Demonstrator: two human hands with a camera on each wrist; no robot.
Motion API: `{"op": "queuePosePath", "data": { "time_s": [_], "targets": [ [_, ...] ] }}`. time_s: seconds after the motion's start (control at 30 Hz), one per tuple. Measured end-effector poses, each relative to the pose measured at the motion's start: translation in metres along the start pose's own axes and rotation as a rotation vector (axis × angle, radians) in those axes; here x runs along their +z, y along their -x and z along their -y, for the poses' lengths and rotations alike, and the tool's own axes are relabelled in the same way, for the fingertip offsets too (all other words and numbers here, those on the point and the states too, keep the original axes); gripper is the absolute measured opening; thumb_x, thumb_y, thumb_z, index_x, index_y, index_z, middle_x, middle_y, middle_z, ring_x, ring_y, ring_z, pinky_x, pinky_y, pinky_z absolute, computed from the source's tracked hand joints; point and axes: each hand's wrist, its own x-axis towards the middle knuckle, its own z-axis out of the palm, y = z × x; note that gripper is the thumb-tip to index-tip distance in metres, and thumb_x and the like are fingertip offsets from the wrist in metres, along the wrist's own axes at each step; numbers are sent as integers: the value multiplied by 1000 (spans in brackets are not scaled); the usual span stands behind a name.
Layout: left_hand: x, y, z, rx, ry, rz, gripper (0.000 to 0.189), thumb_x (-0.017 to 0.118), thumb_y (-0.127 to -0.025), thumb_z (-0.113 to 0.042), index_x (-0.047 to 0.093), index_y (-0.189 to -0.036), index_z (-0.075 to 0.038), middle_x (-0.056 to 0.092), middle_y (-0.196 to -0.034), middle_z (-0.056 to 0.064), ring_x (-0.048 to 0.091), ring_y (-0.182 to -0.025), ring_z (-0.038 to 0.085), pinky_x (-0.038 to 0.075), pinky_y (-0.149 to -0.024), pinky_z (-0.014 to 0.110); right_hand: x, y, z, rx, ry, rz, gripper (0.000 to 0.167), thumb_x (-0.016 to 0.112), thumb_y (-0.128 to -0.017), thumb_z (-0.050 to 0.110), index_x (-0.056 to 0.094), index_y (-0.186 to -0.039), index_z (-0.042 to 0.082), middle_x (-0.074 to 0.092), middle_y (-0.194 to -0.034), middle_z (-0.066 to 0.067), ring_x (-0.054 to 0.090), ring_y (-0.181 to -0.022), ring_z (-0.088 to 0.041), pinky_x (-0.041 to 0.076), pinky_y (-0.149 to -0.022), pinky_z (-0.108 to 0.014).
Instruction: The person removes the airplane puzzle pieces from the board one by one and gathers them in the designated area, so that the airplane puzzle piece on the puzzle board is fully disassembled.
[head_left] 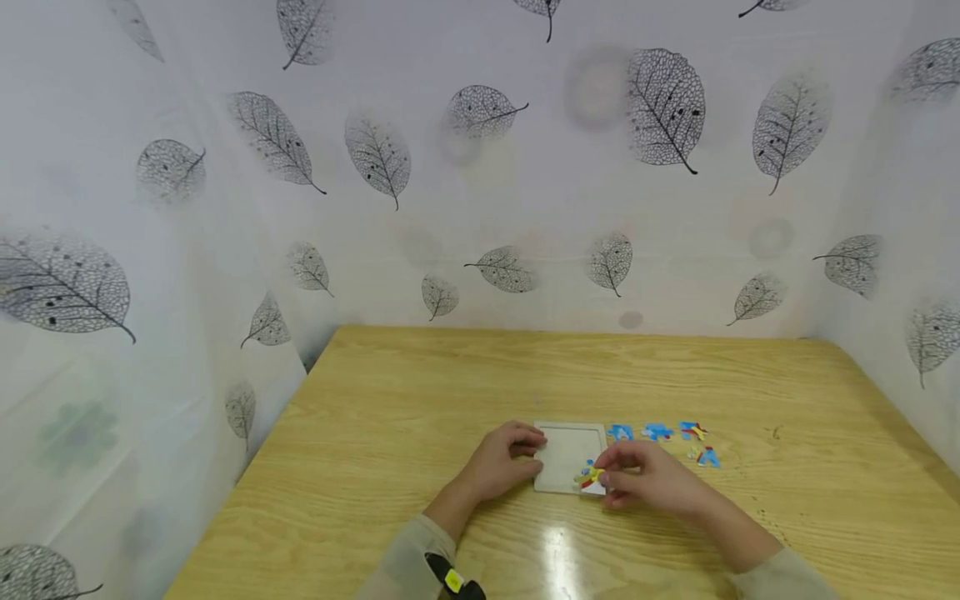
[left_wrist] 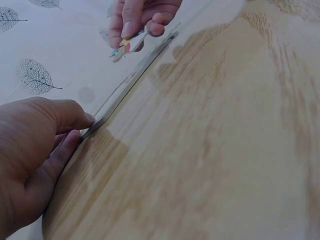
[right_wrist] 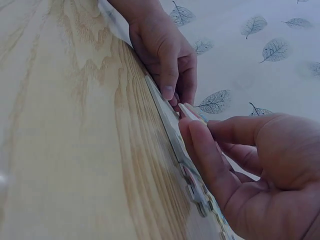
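A white square puzzle tray (head_left: 558,458) with a raised rim lies flat on the table. My left hand (head_left: 501,462) holds the tray's left edge, fingers bent, the thumb at the near corner in the left wrist view. Over the tray's near right corner, my right hand (head_left: 652,482) pinches a jigsaw puzzle piece (head_left: 590,476) printed in yellow, red and blue between thumb and fingers. In the right wrist view this puzzle piece (right_wrist: 192,112) is tilted, its pale edge showing. Part of it is hidden behind the fingers.
Right of the tray, blue puzzle pieces (head_left: 657,432) lie in a row, with a red, yellow and blue piece (head_left: 693,431) at its end. Another piece (head_left: 706,457) lies nearer. The wooden table (head_left: 420,383) meets a leaf-printed curtain (head_left: 480,192) at the back.
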Motion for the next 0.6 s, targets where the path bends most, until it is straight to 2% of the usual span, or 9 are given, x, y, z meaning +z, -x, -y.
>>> {"op": "queuePosePath", "data": {
  "time_s": [0.13, 0.33, 0.6],
  "targets": [
    [-1, 0, 0, 0, -7, 1, 29, 73, -87, -2, 68, -115, 2, 61, -124, 12, 66, -111, 26, 55, -96, 22, -5, 5, -2, 11, -3, -39, 33, 65, -97, 15, 58, -116, -11, 63, -98, -16, 71, -80, -22, 64, -71, -33],
    [-3, 0, -2, -15, -31, 2, 29, 72, -88, -4, 69, -116, 0, 61, -125, 9, 66, -111, 22, 54, -95, 19, -12, 15, -3, 14, -28, -55, 37, 65, -97, 15, 58, -120, -14, 63, -102, -14, 69, -84, -19, 64, -77, -34],
    [-1, 1, -2, -27, -31, 6, 29, 72, -89, -5, 69, -117, -1, 61, -125, 8, 66, -110, 20, 54, -94, 16, -20, 29, -11, 17, -25, -102, 40, 65, -96, 11, 55, -122, -18, 68, -105, -13, 73, -86, -19, 63, -79, -33]
  ]
}}
